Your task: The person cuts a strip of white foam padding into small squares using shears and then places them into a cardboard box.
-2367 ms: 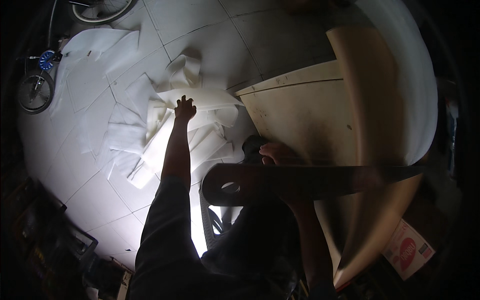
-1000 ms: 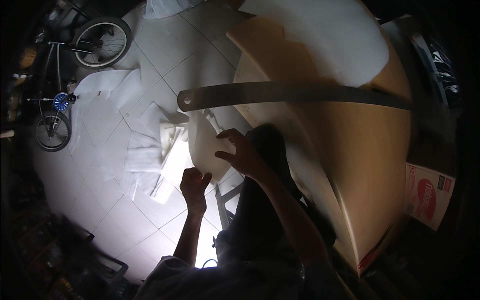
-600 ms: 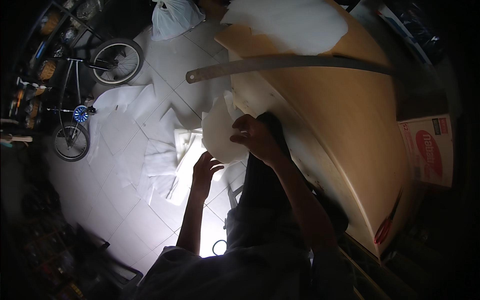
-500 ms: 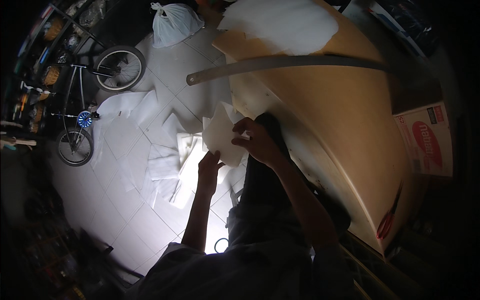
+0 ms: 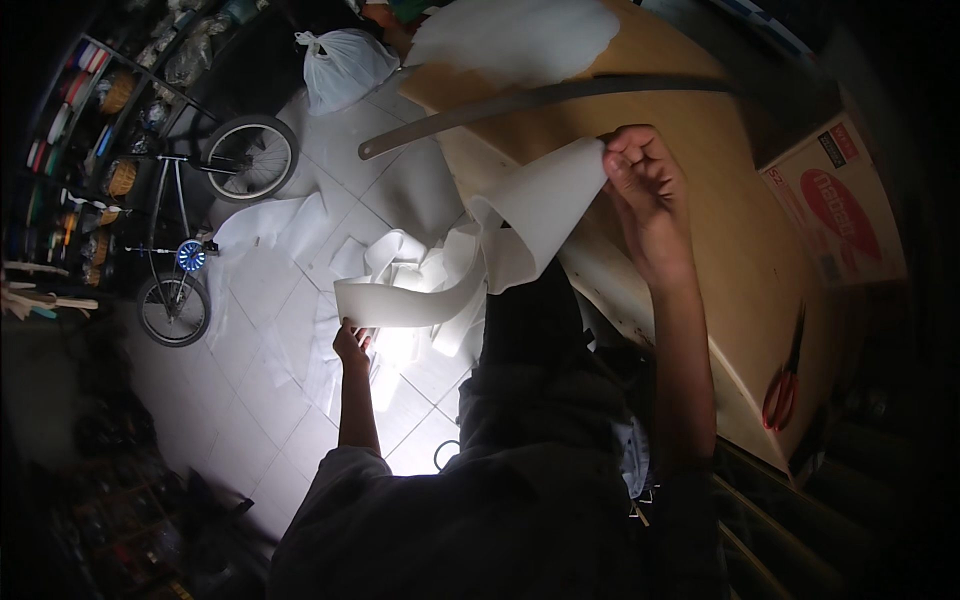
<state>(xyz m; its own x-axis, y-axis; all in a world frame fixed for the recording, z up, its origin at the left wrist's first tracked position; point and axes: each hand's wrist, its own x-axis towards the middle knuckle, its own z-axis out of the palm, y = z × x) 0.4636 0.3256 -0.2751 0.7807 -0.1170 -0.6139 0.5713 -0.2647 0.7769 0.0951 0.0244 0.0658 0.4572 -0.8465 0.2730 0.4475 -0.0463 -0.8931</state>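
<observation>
Left grip (image 5: 352, 343) and right grip (image 5: 648, 188) pinch closed on a white sheet (image 5: 545, 205); near the table's (image 5: 745, 290) right edge I see a carton (image 5: 790, 190) bearing a lettered red oval (image 5: 840, 215)

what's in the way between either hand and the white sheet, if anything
Nothing visible: the left hand grips the white sheet at its left end, the right hand at its upper right corner. The long flat bar lies beyond, not between them.
</observation>
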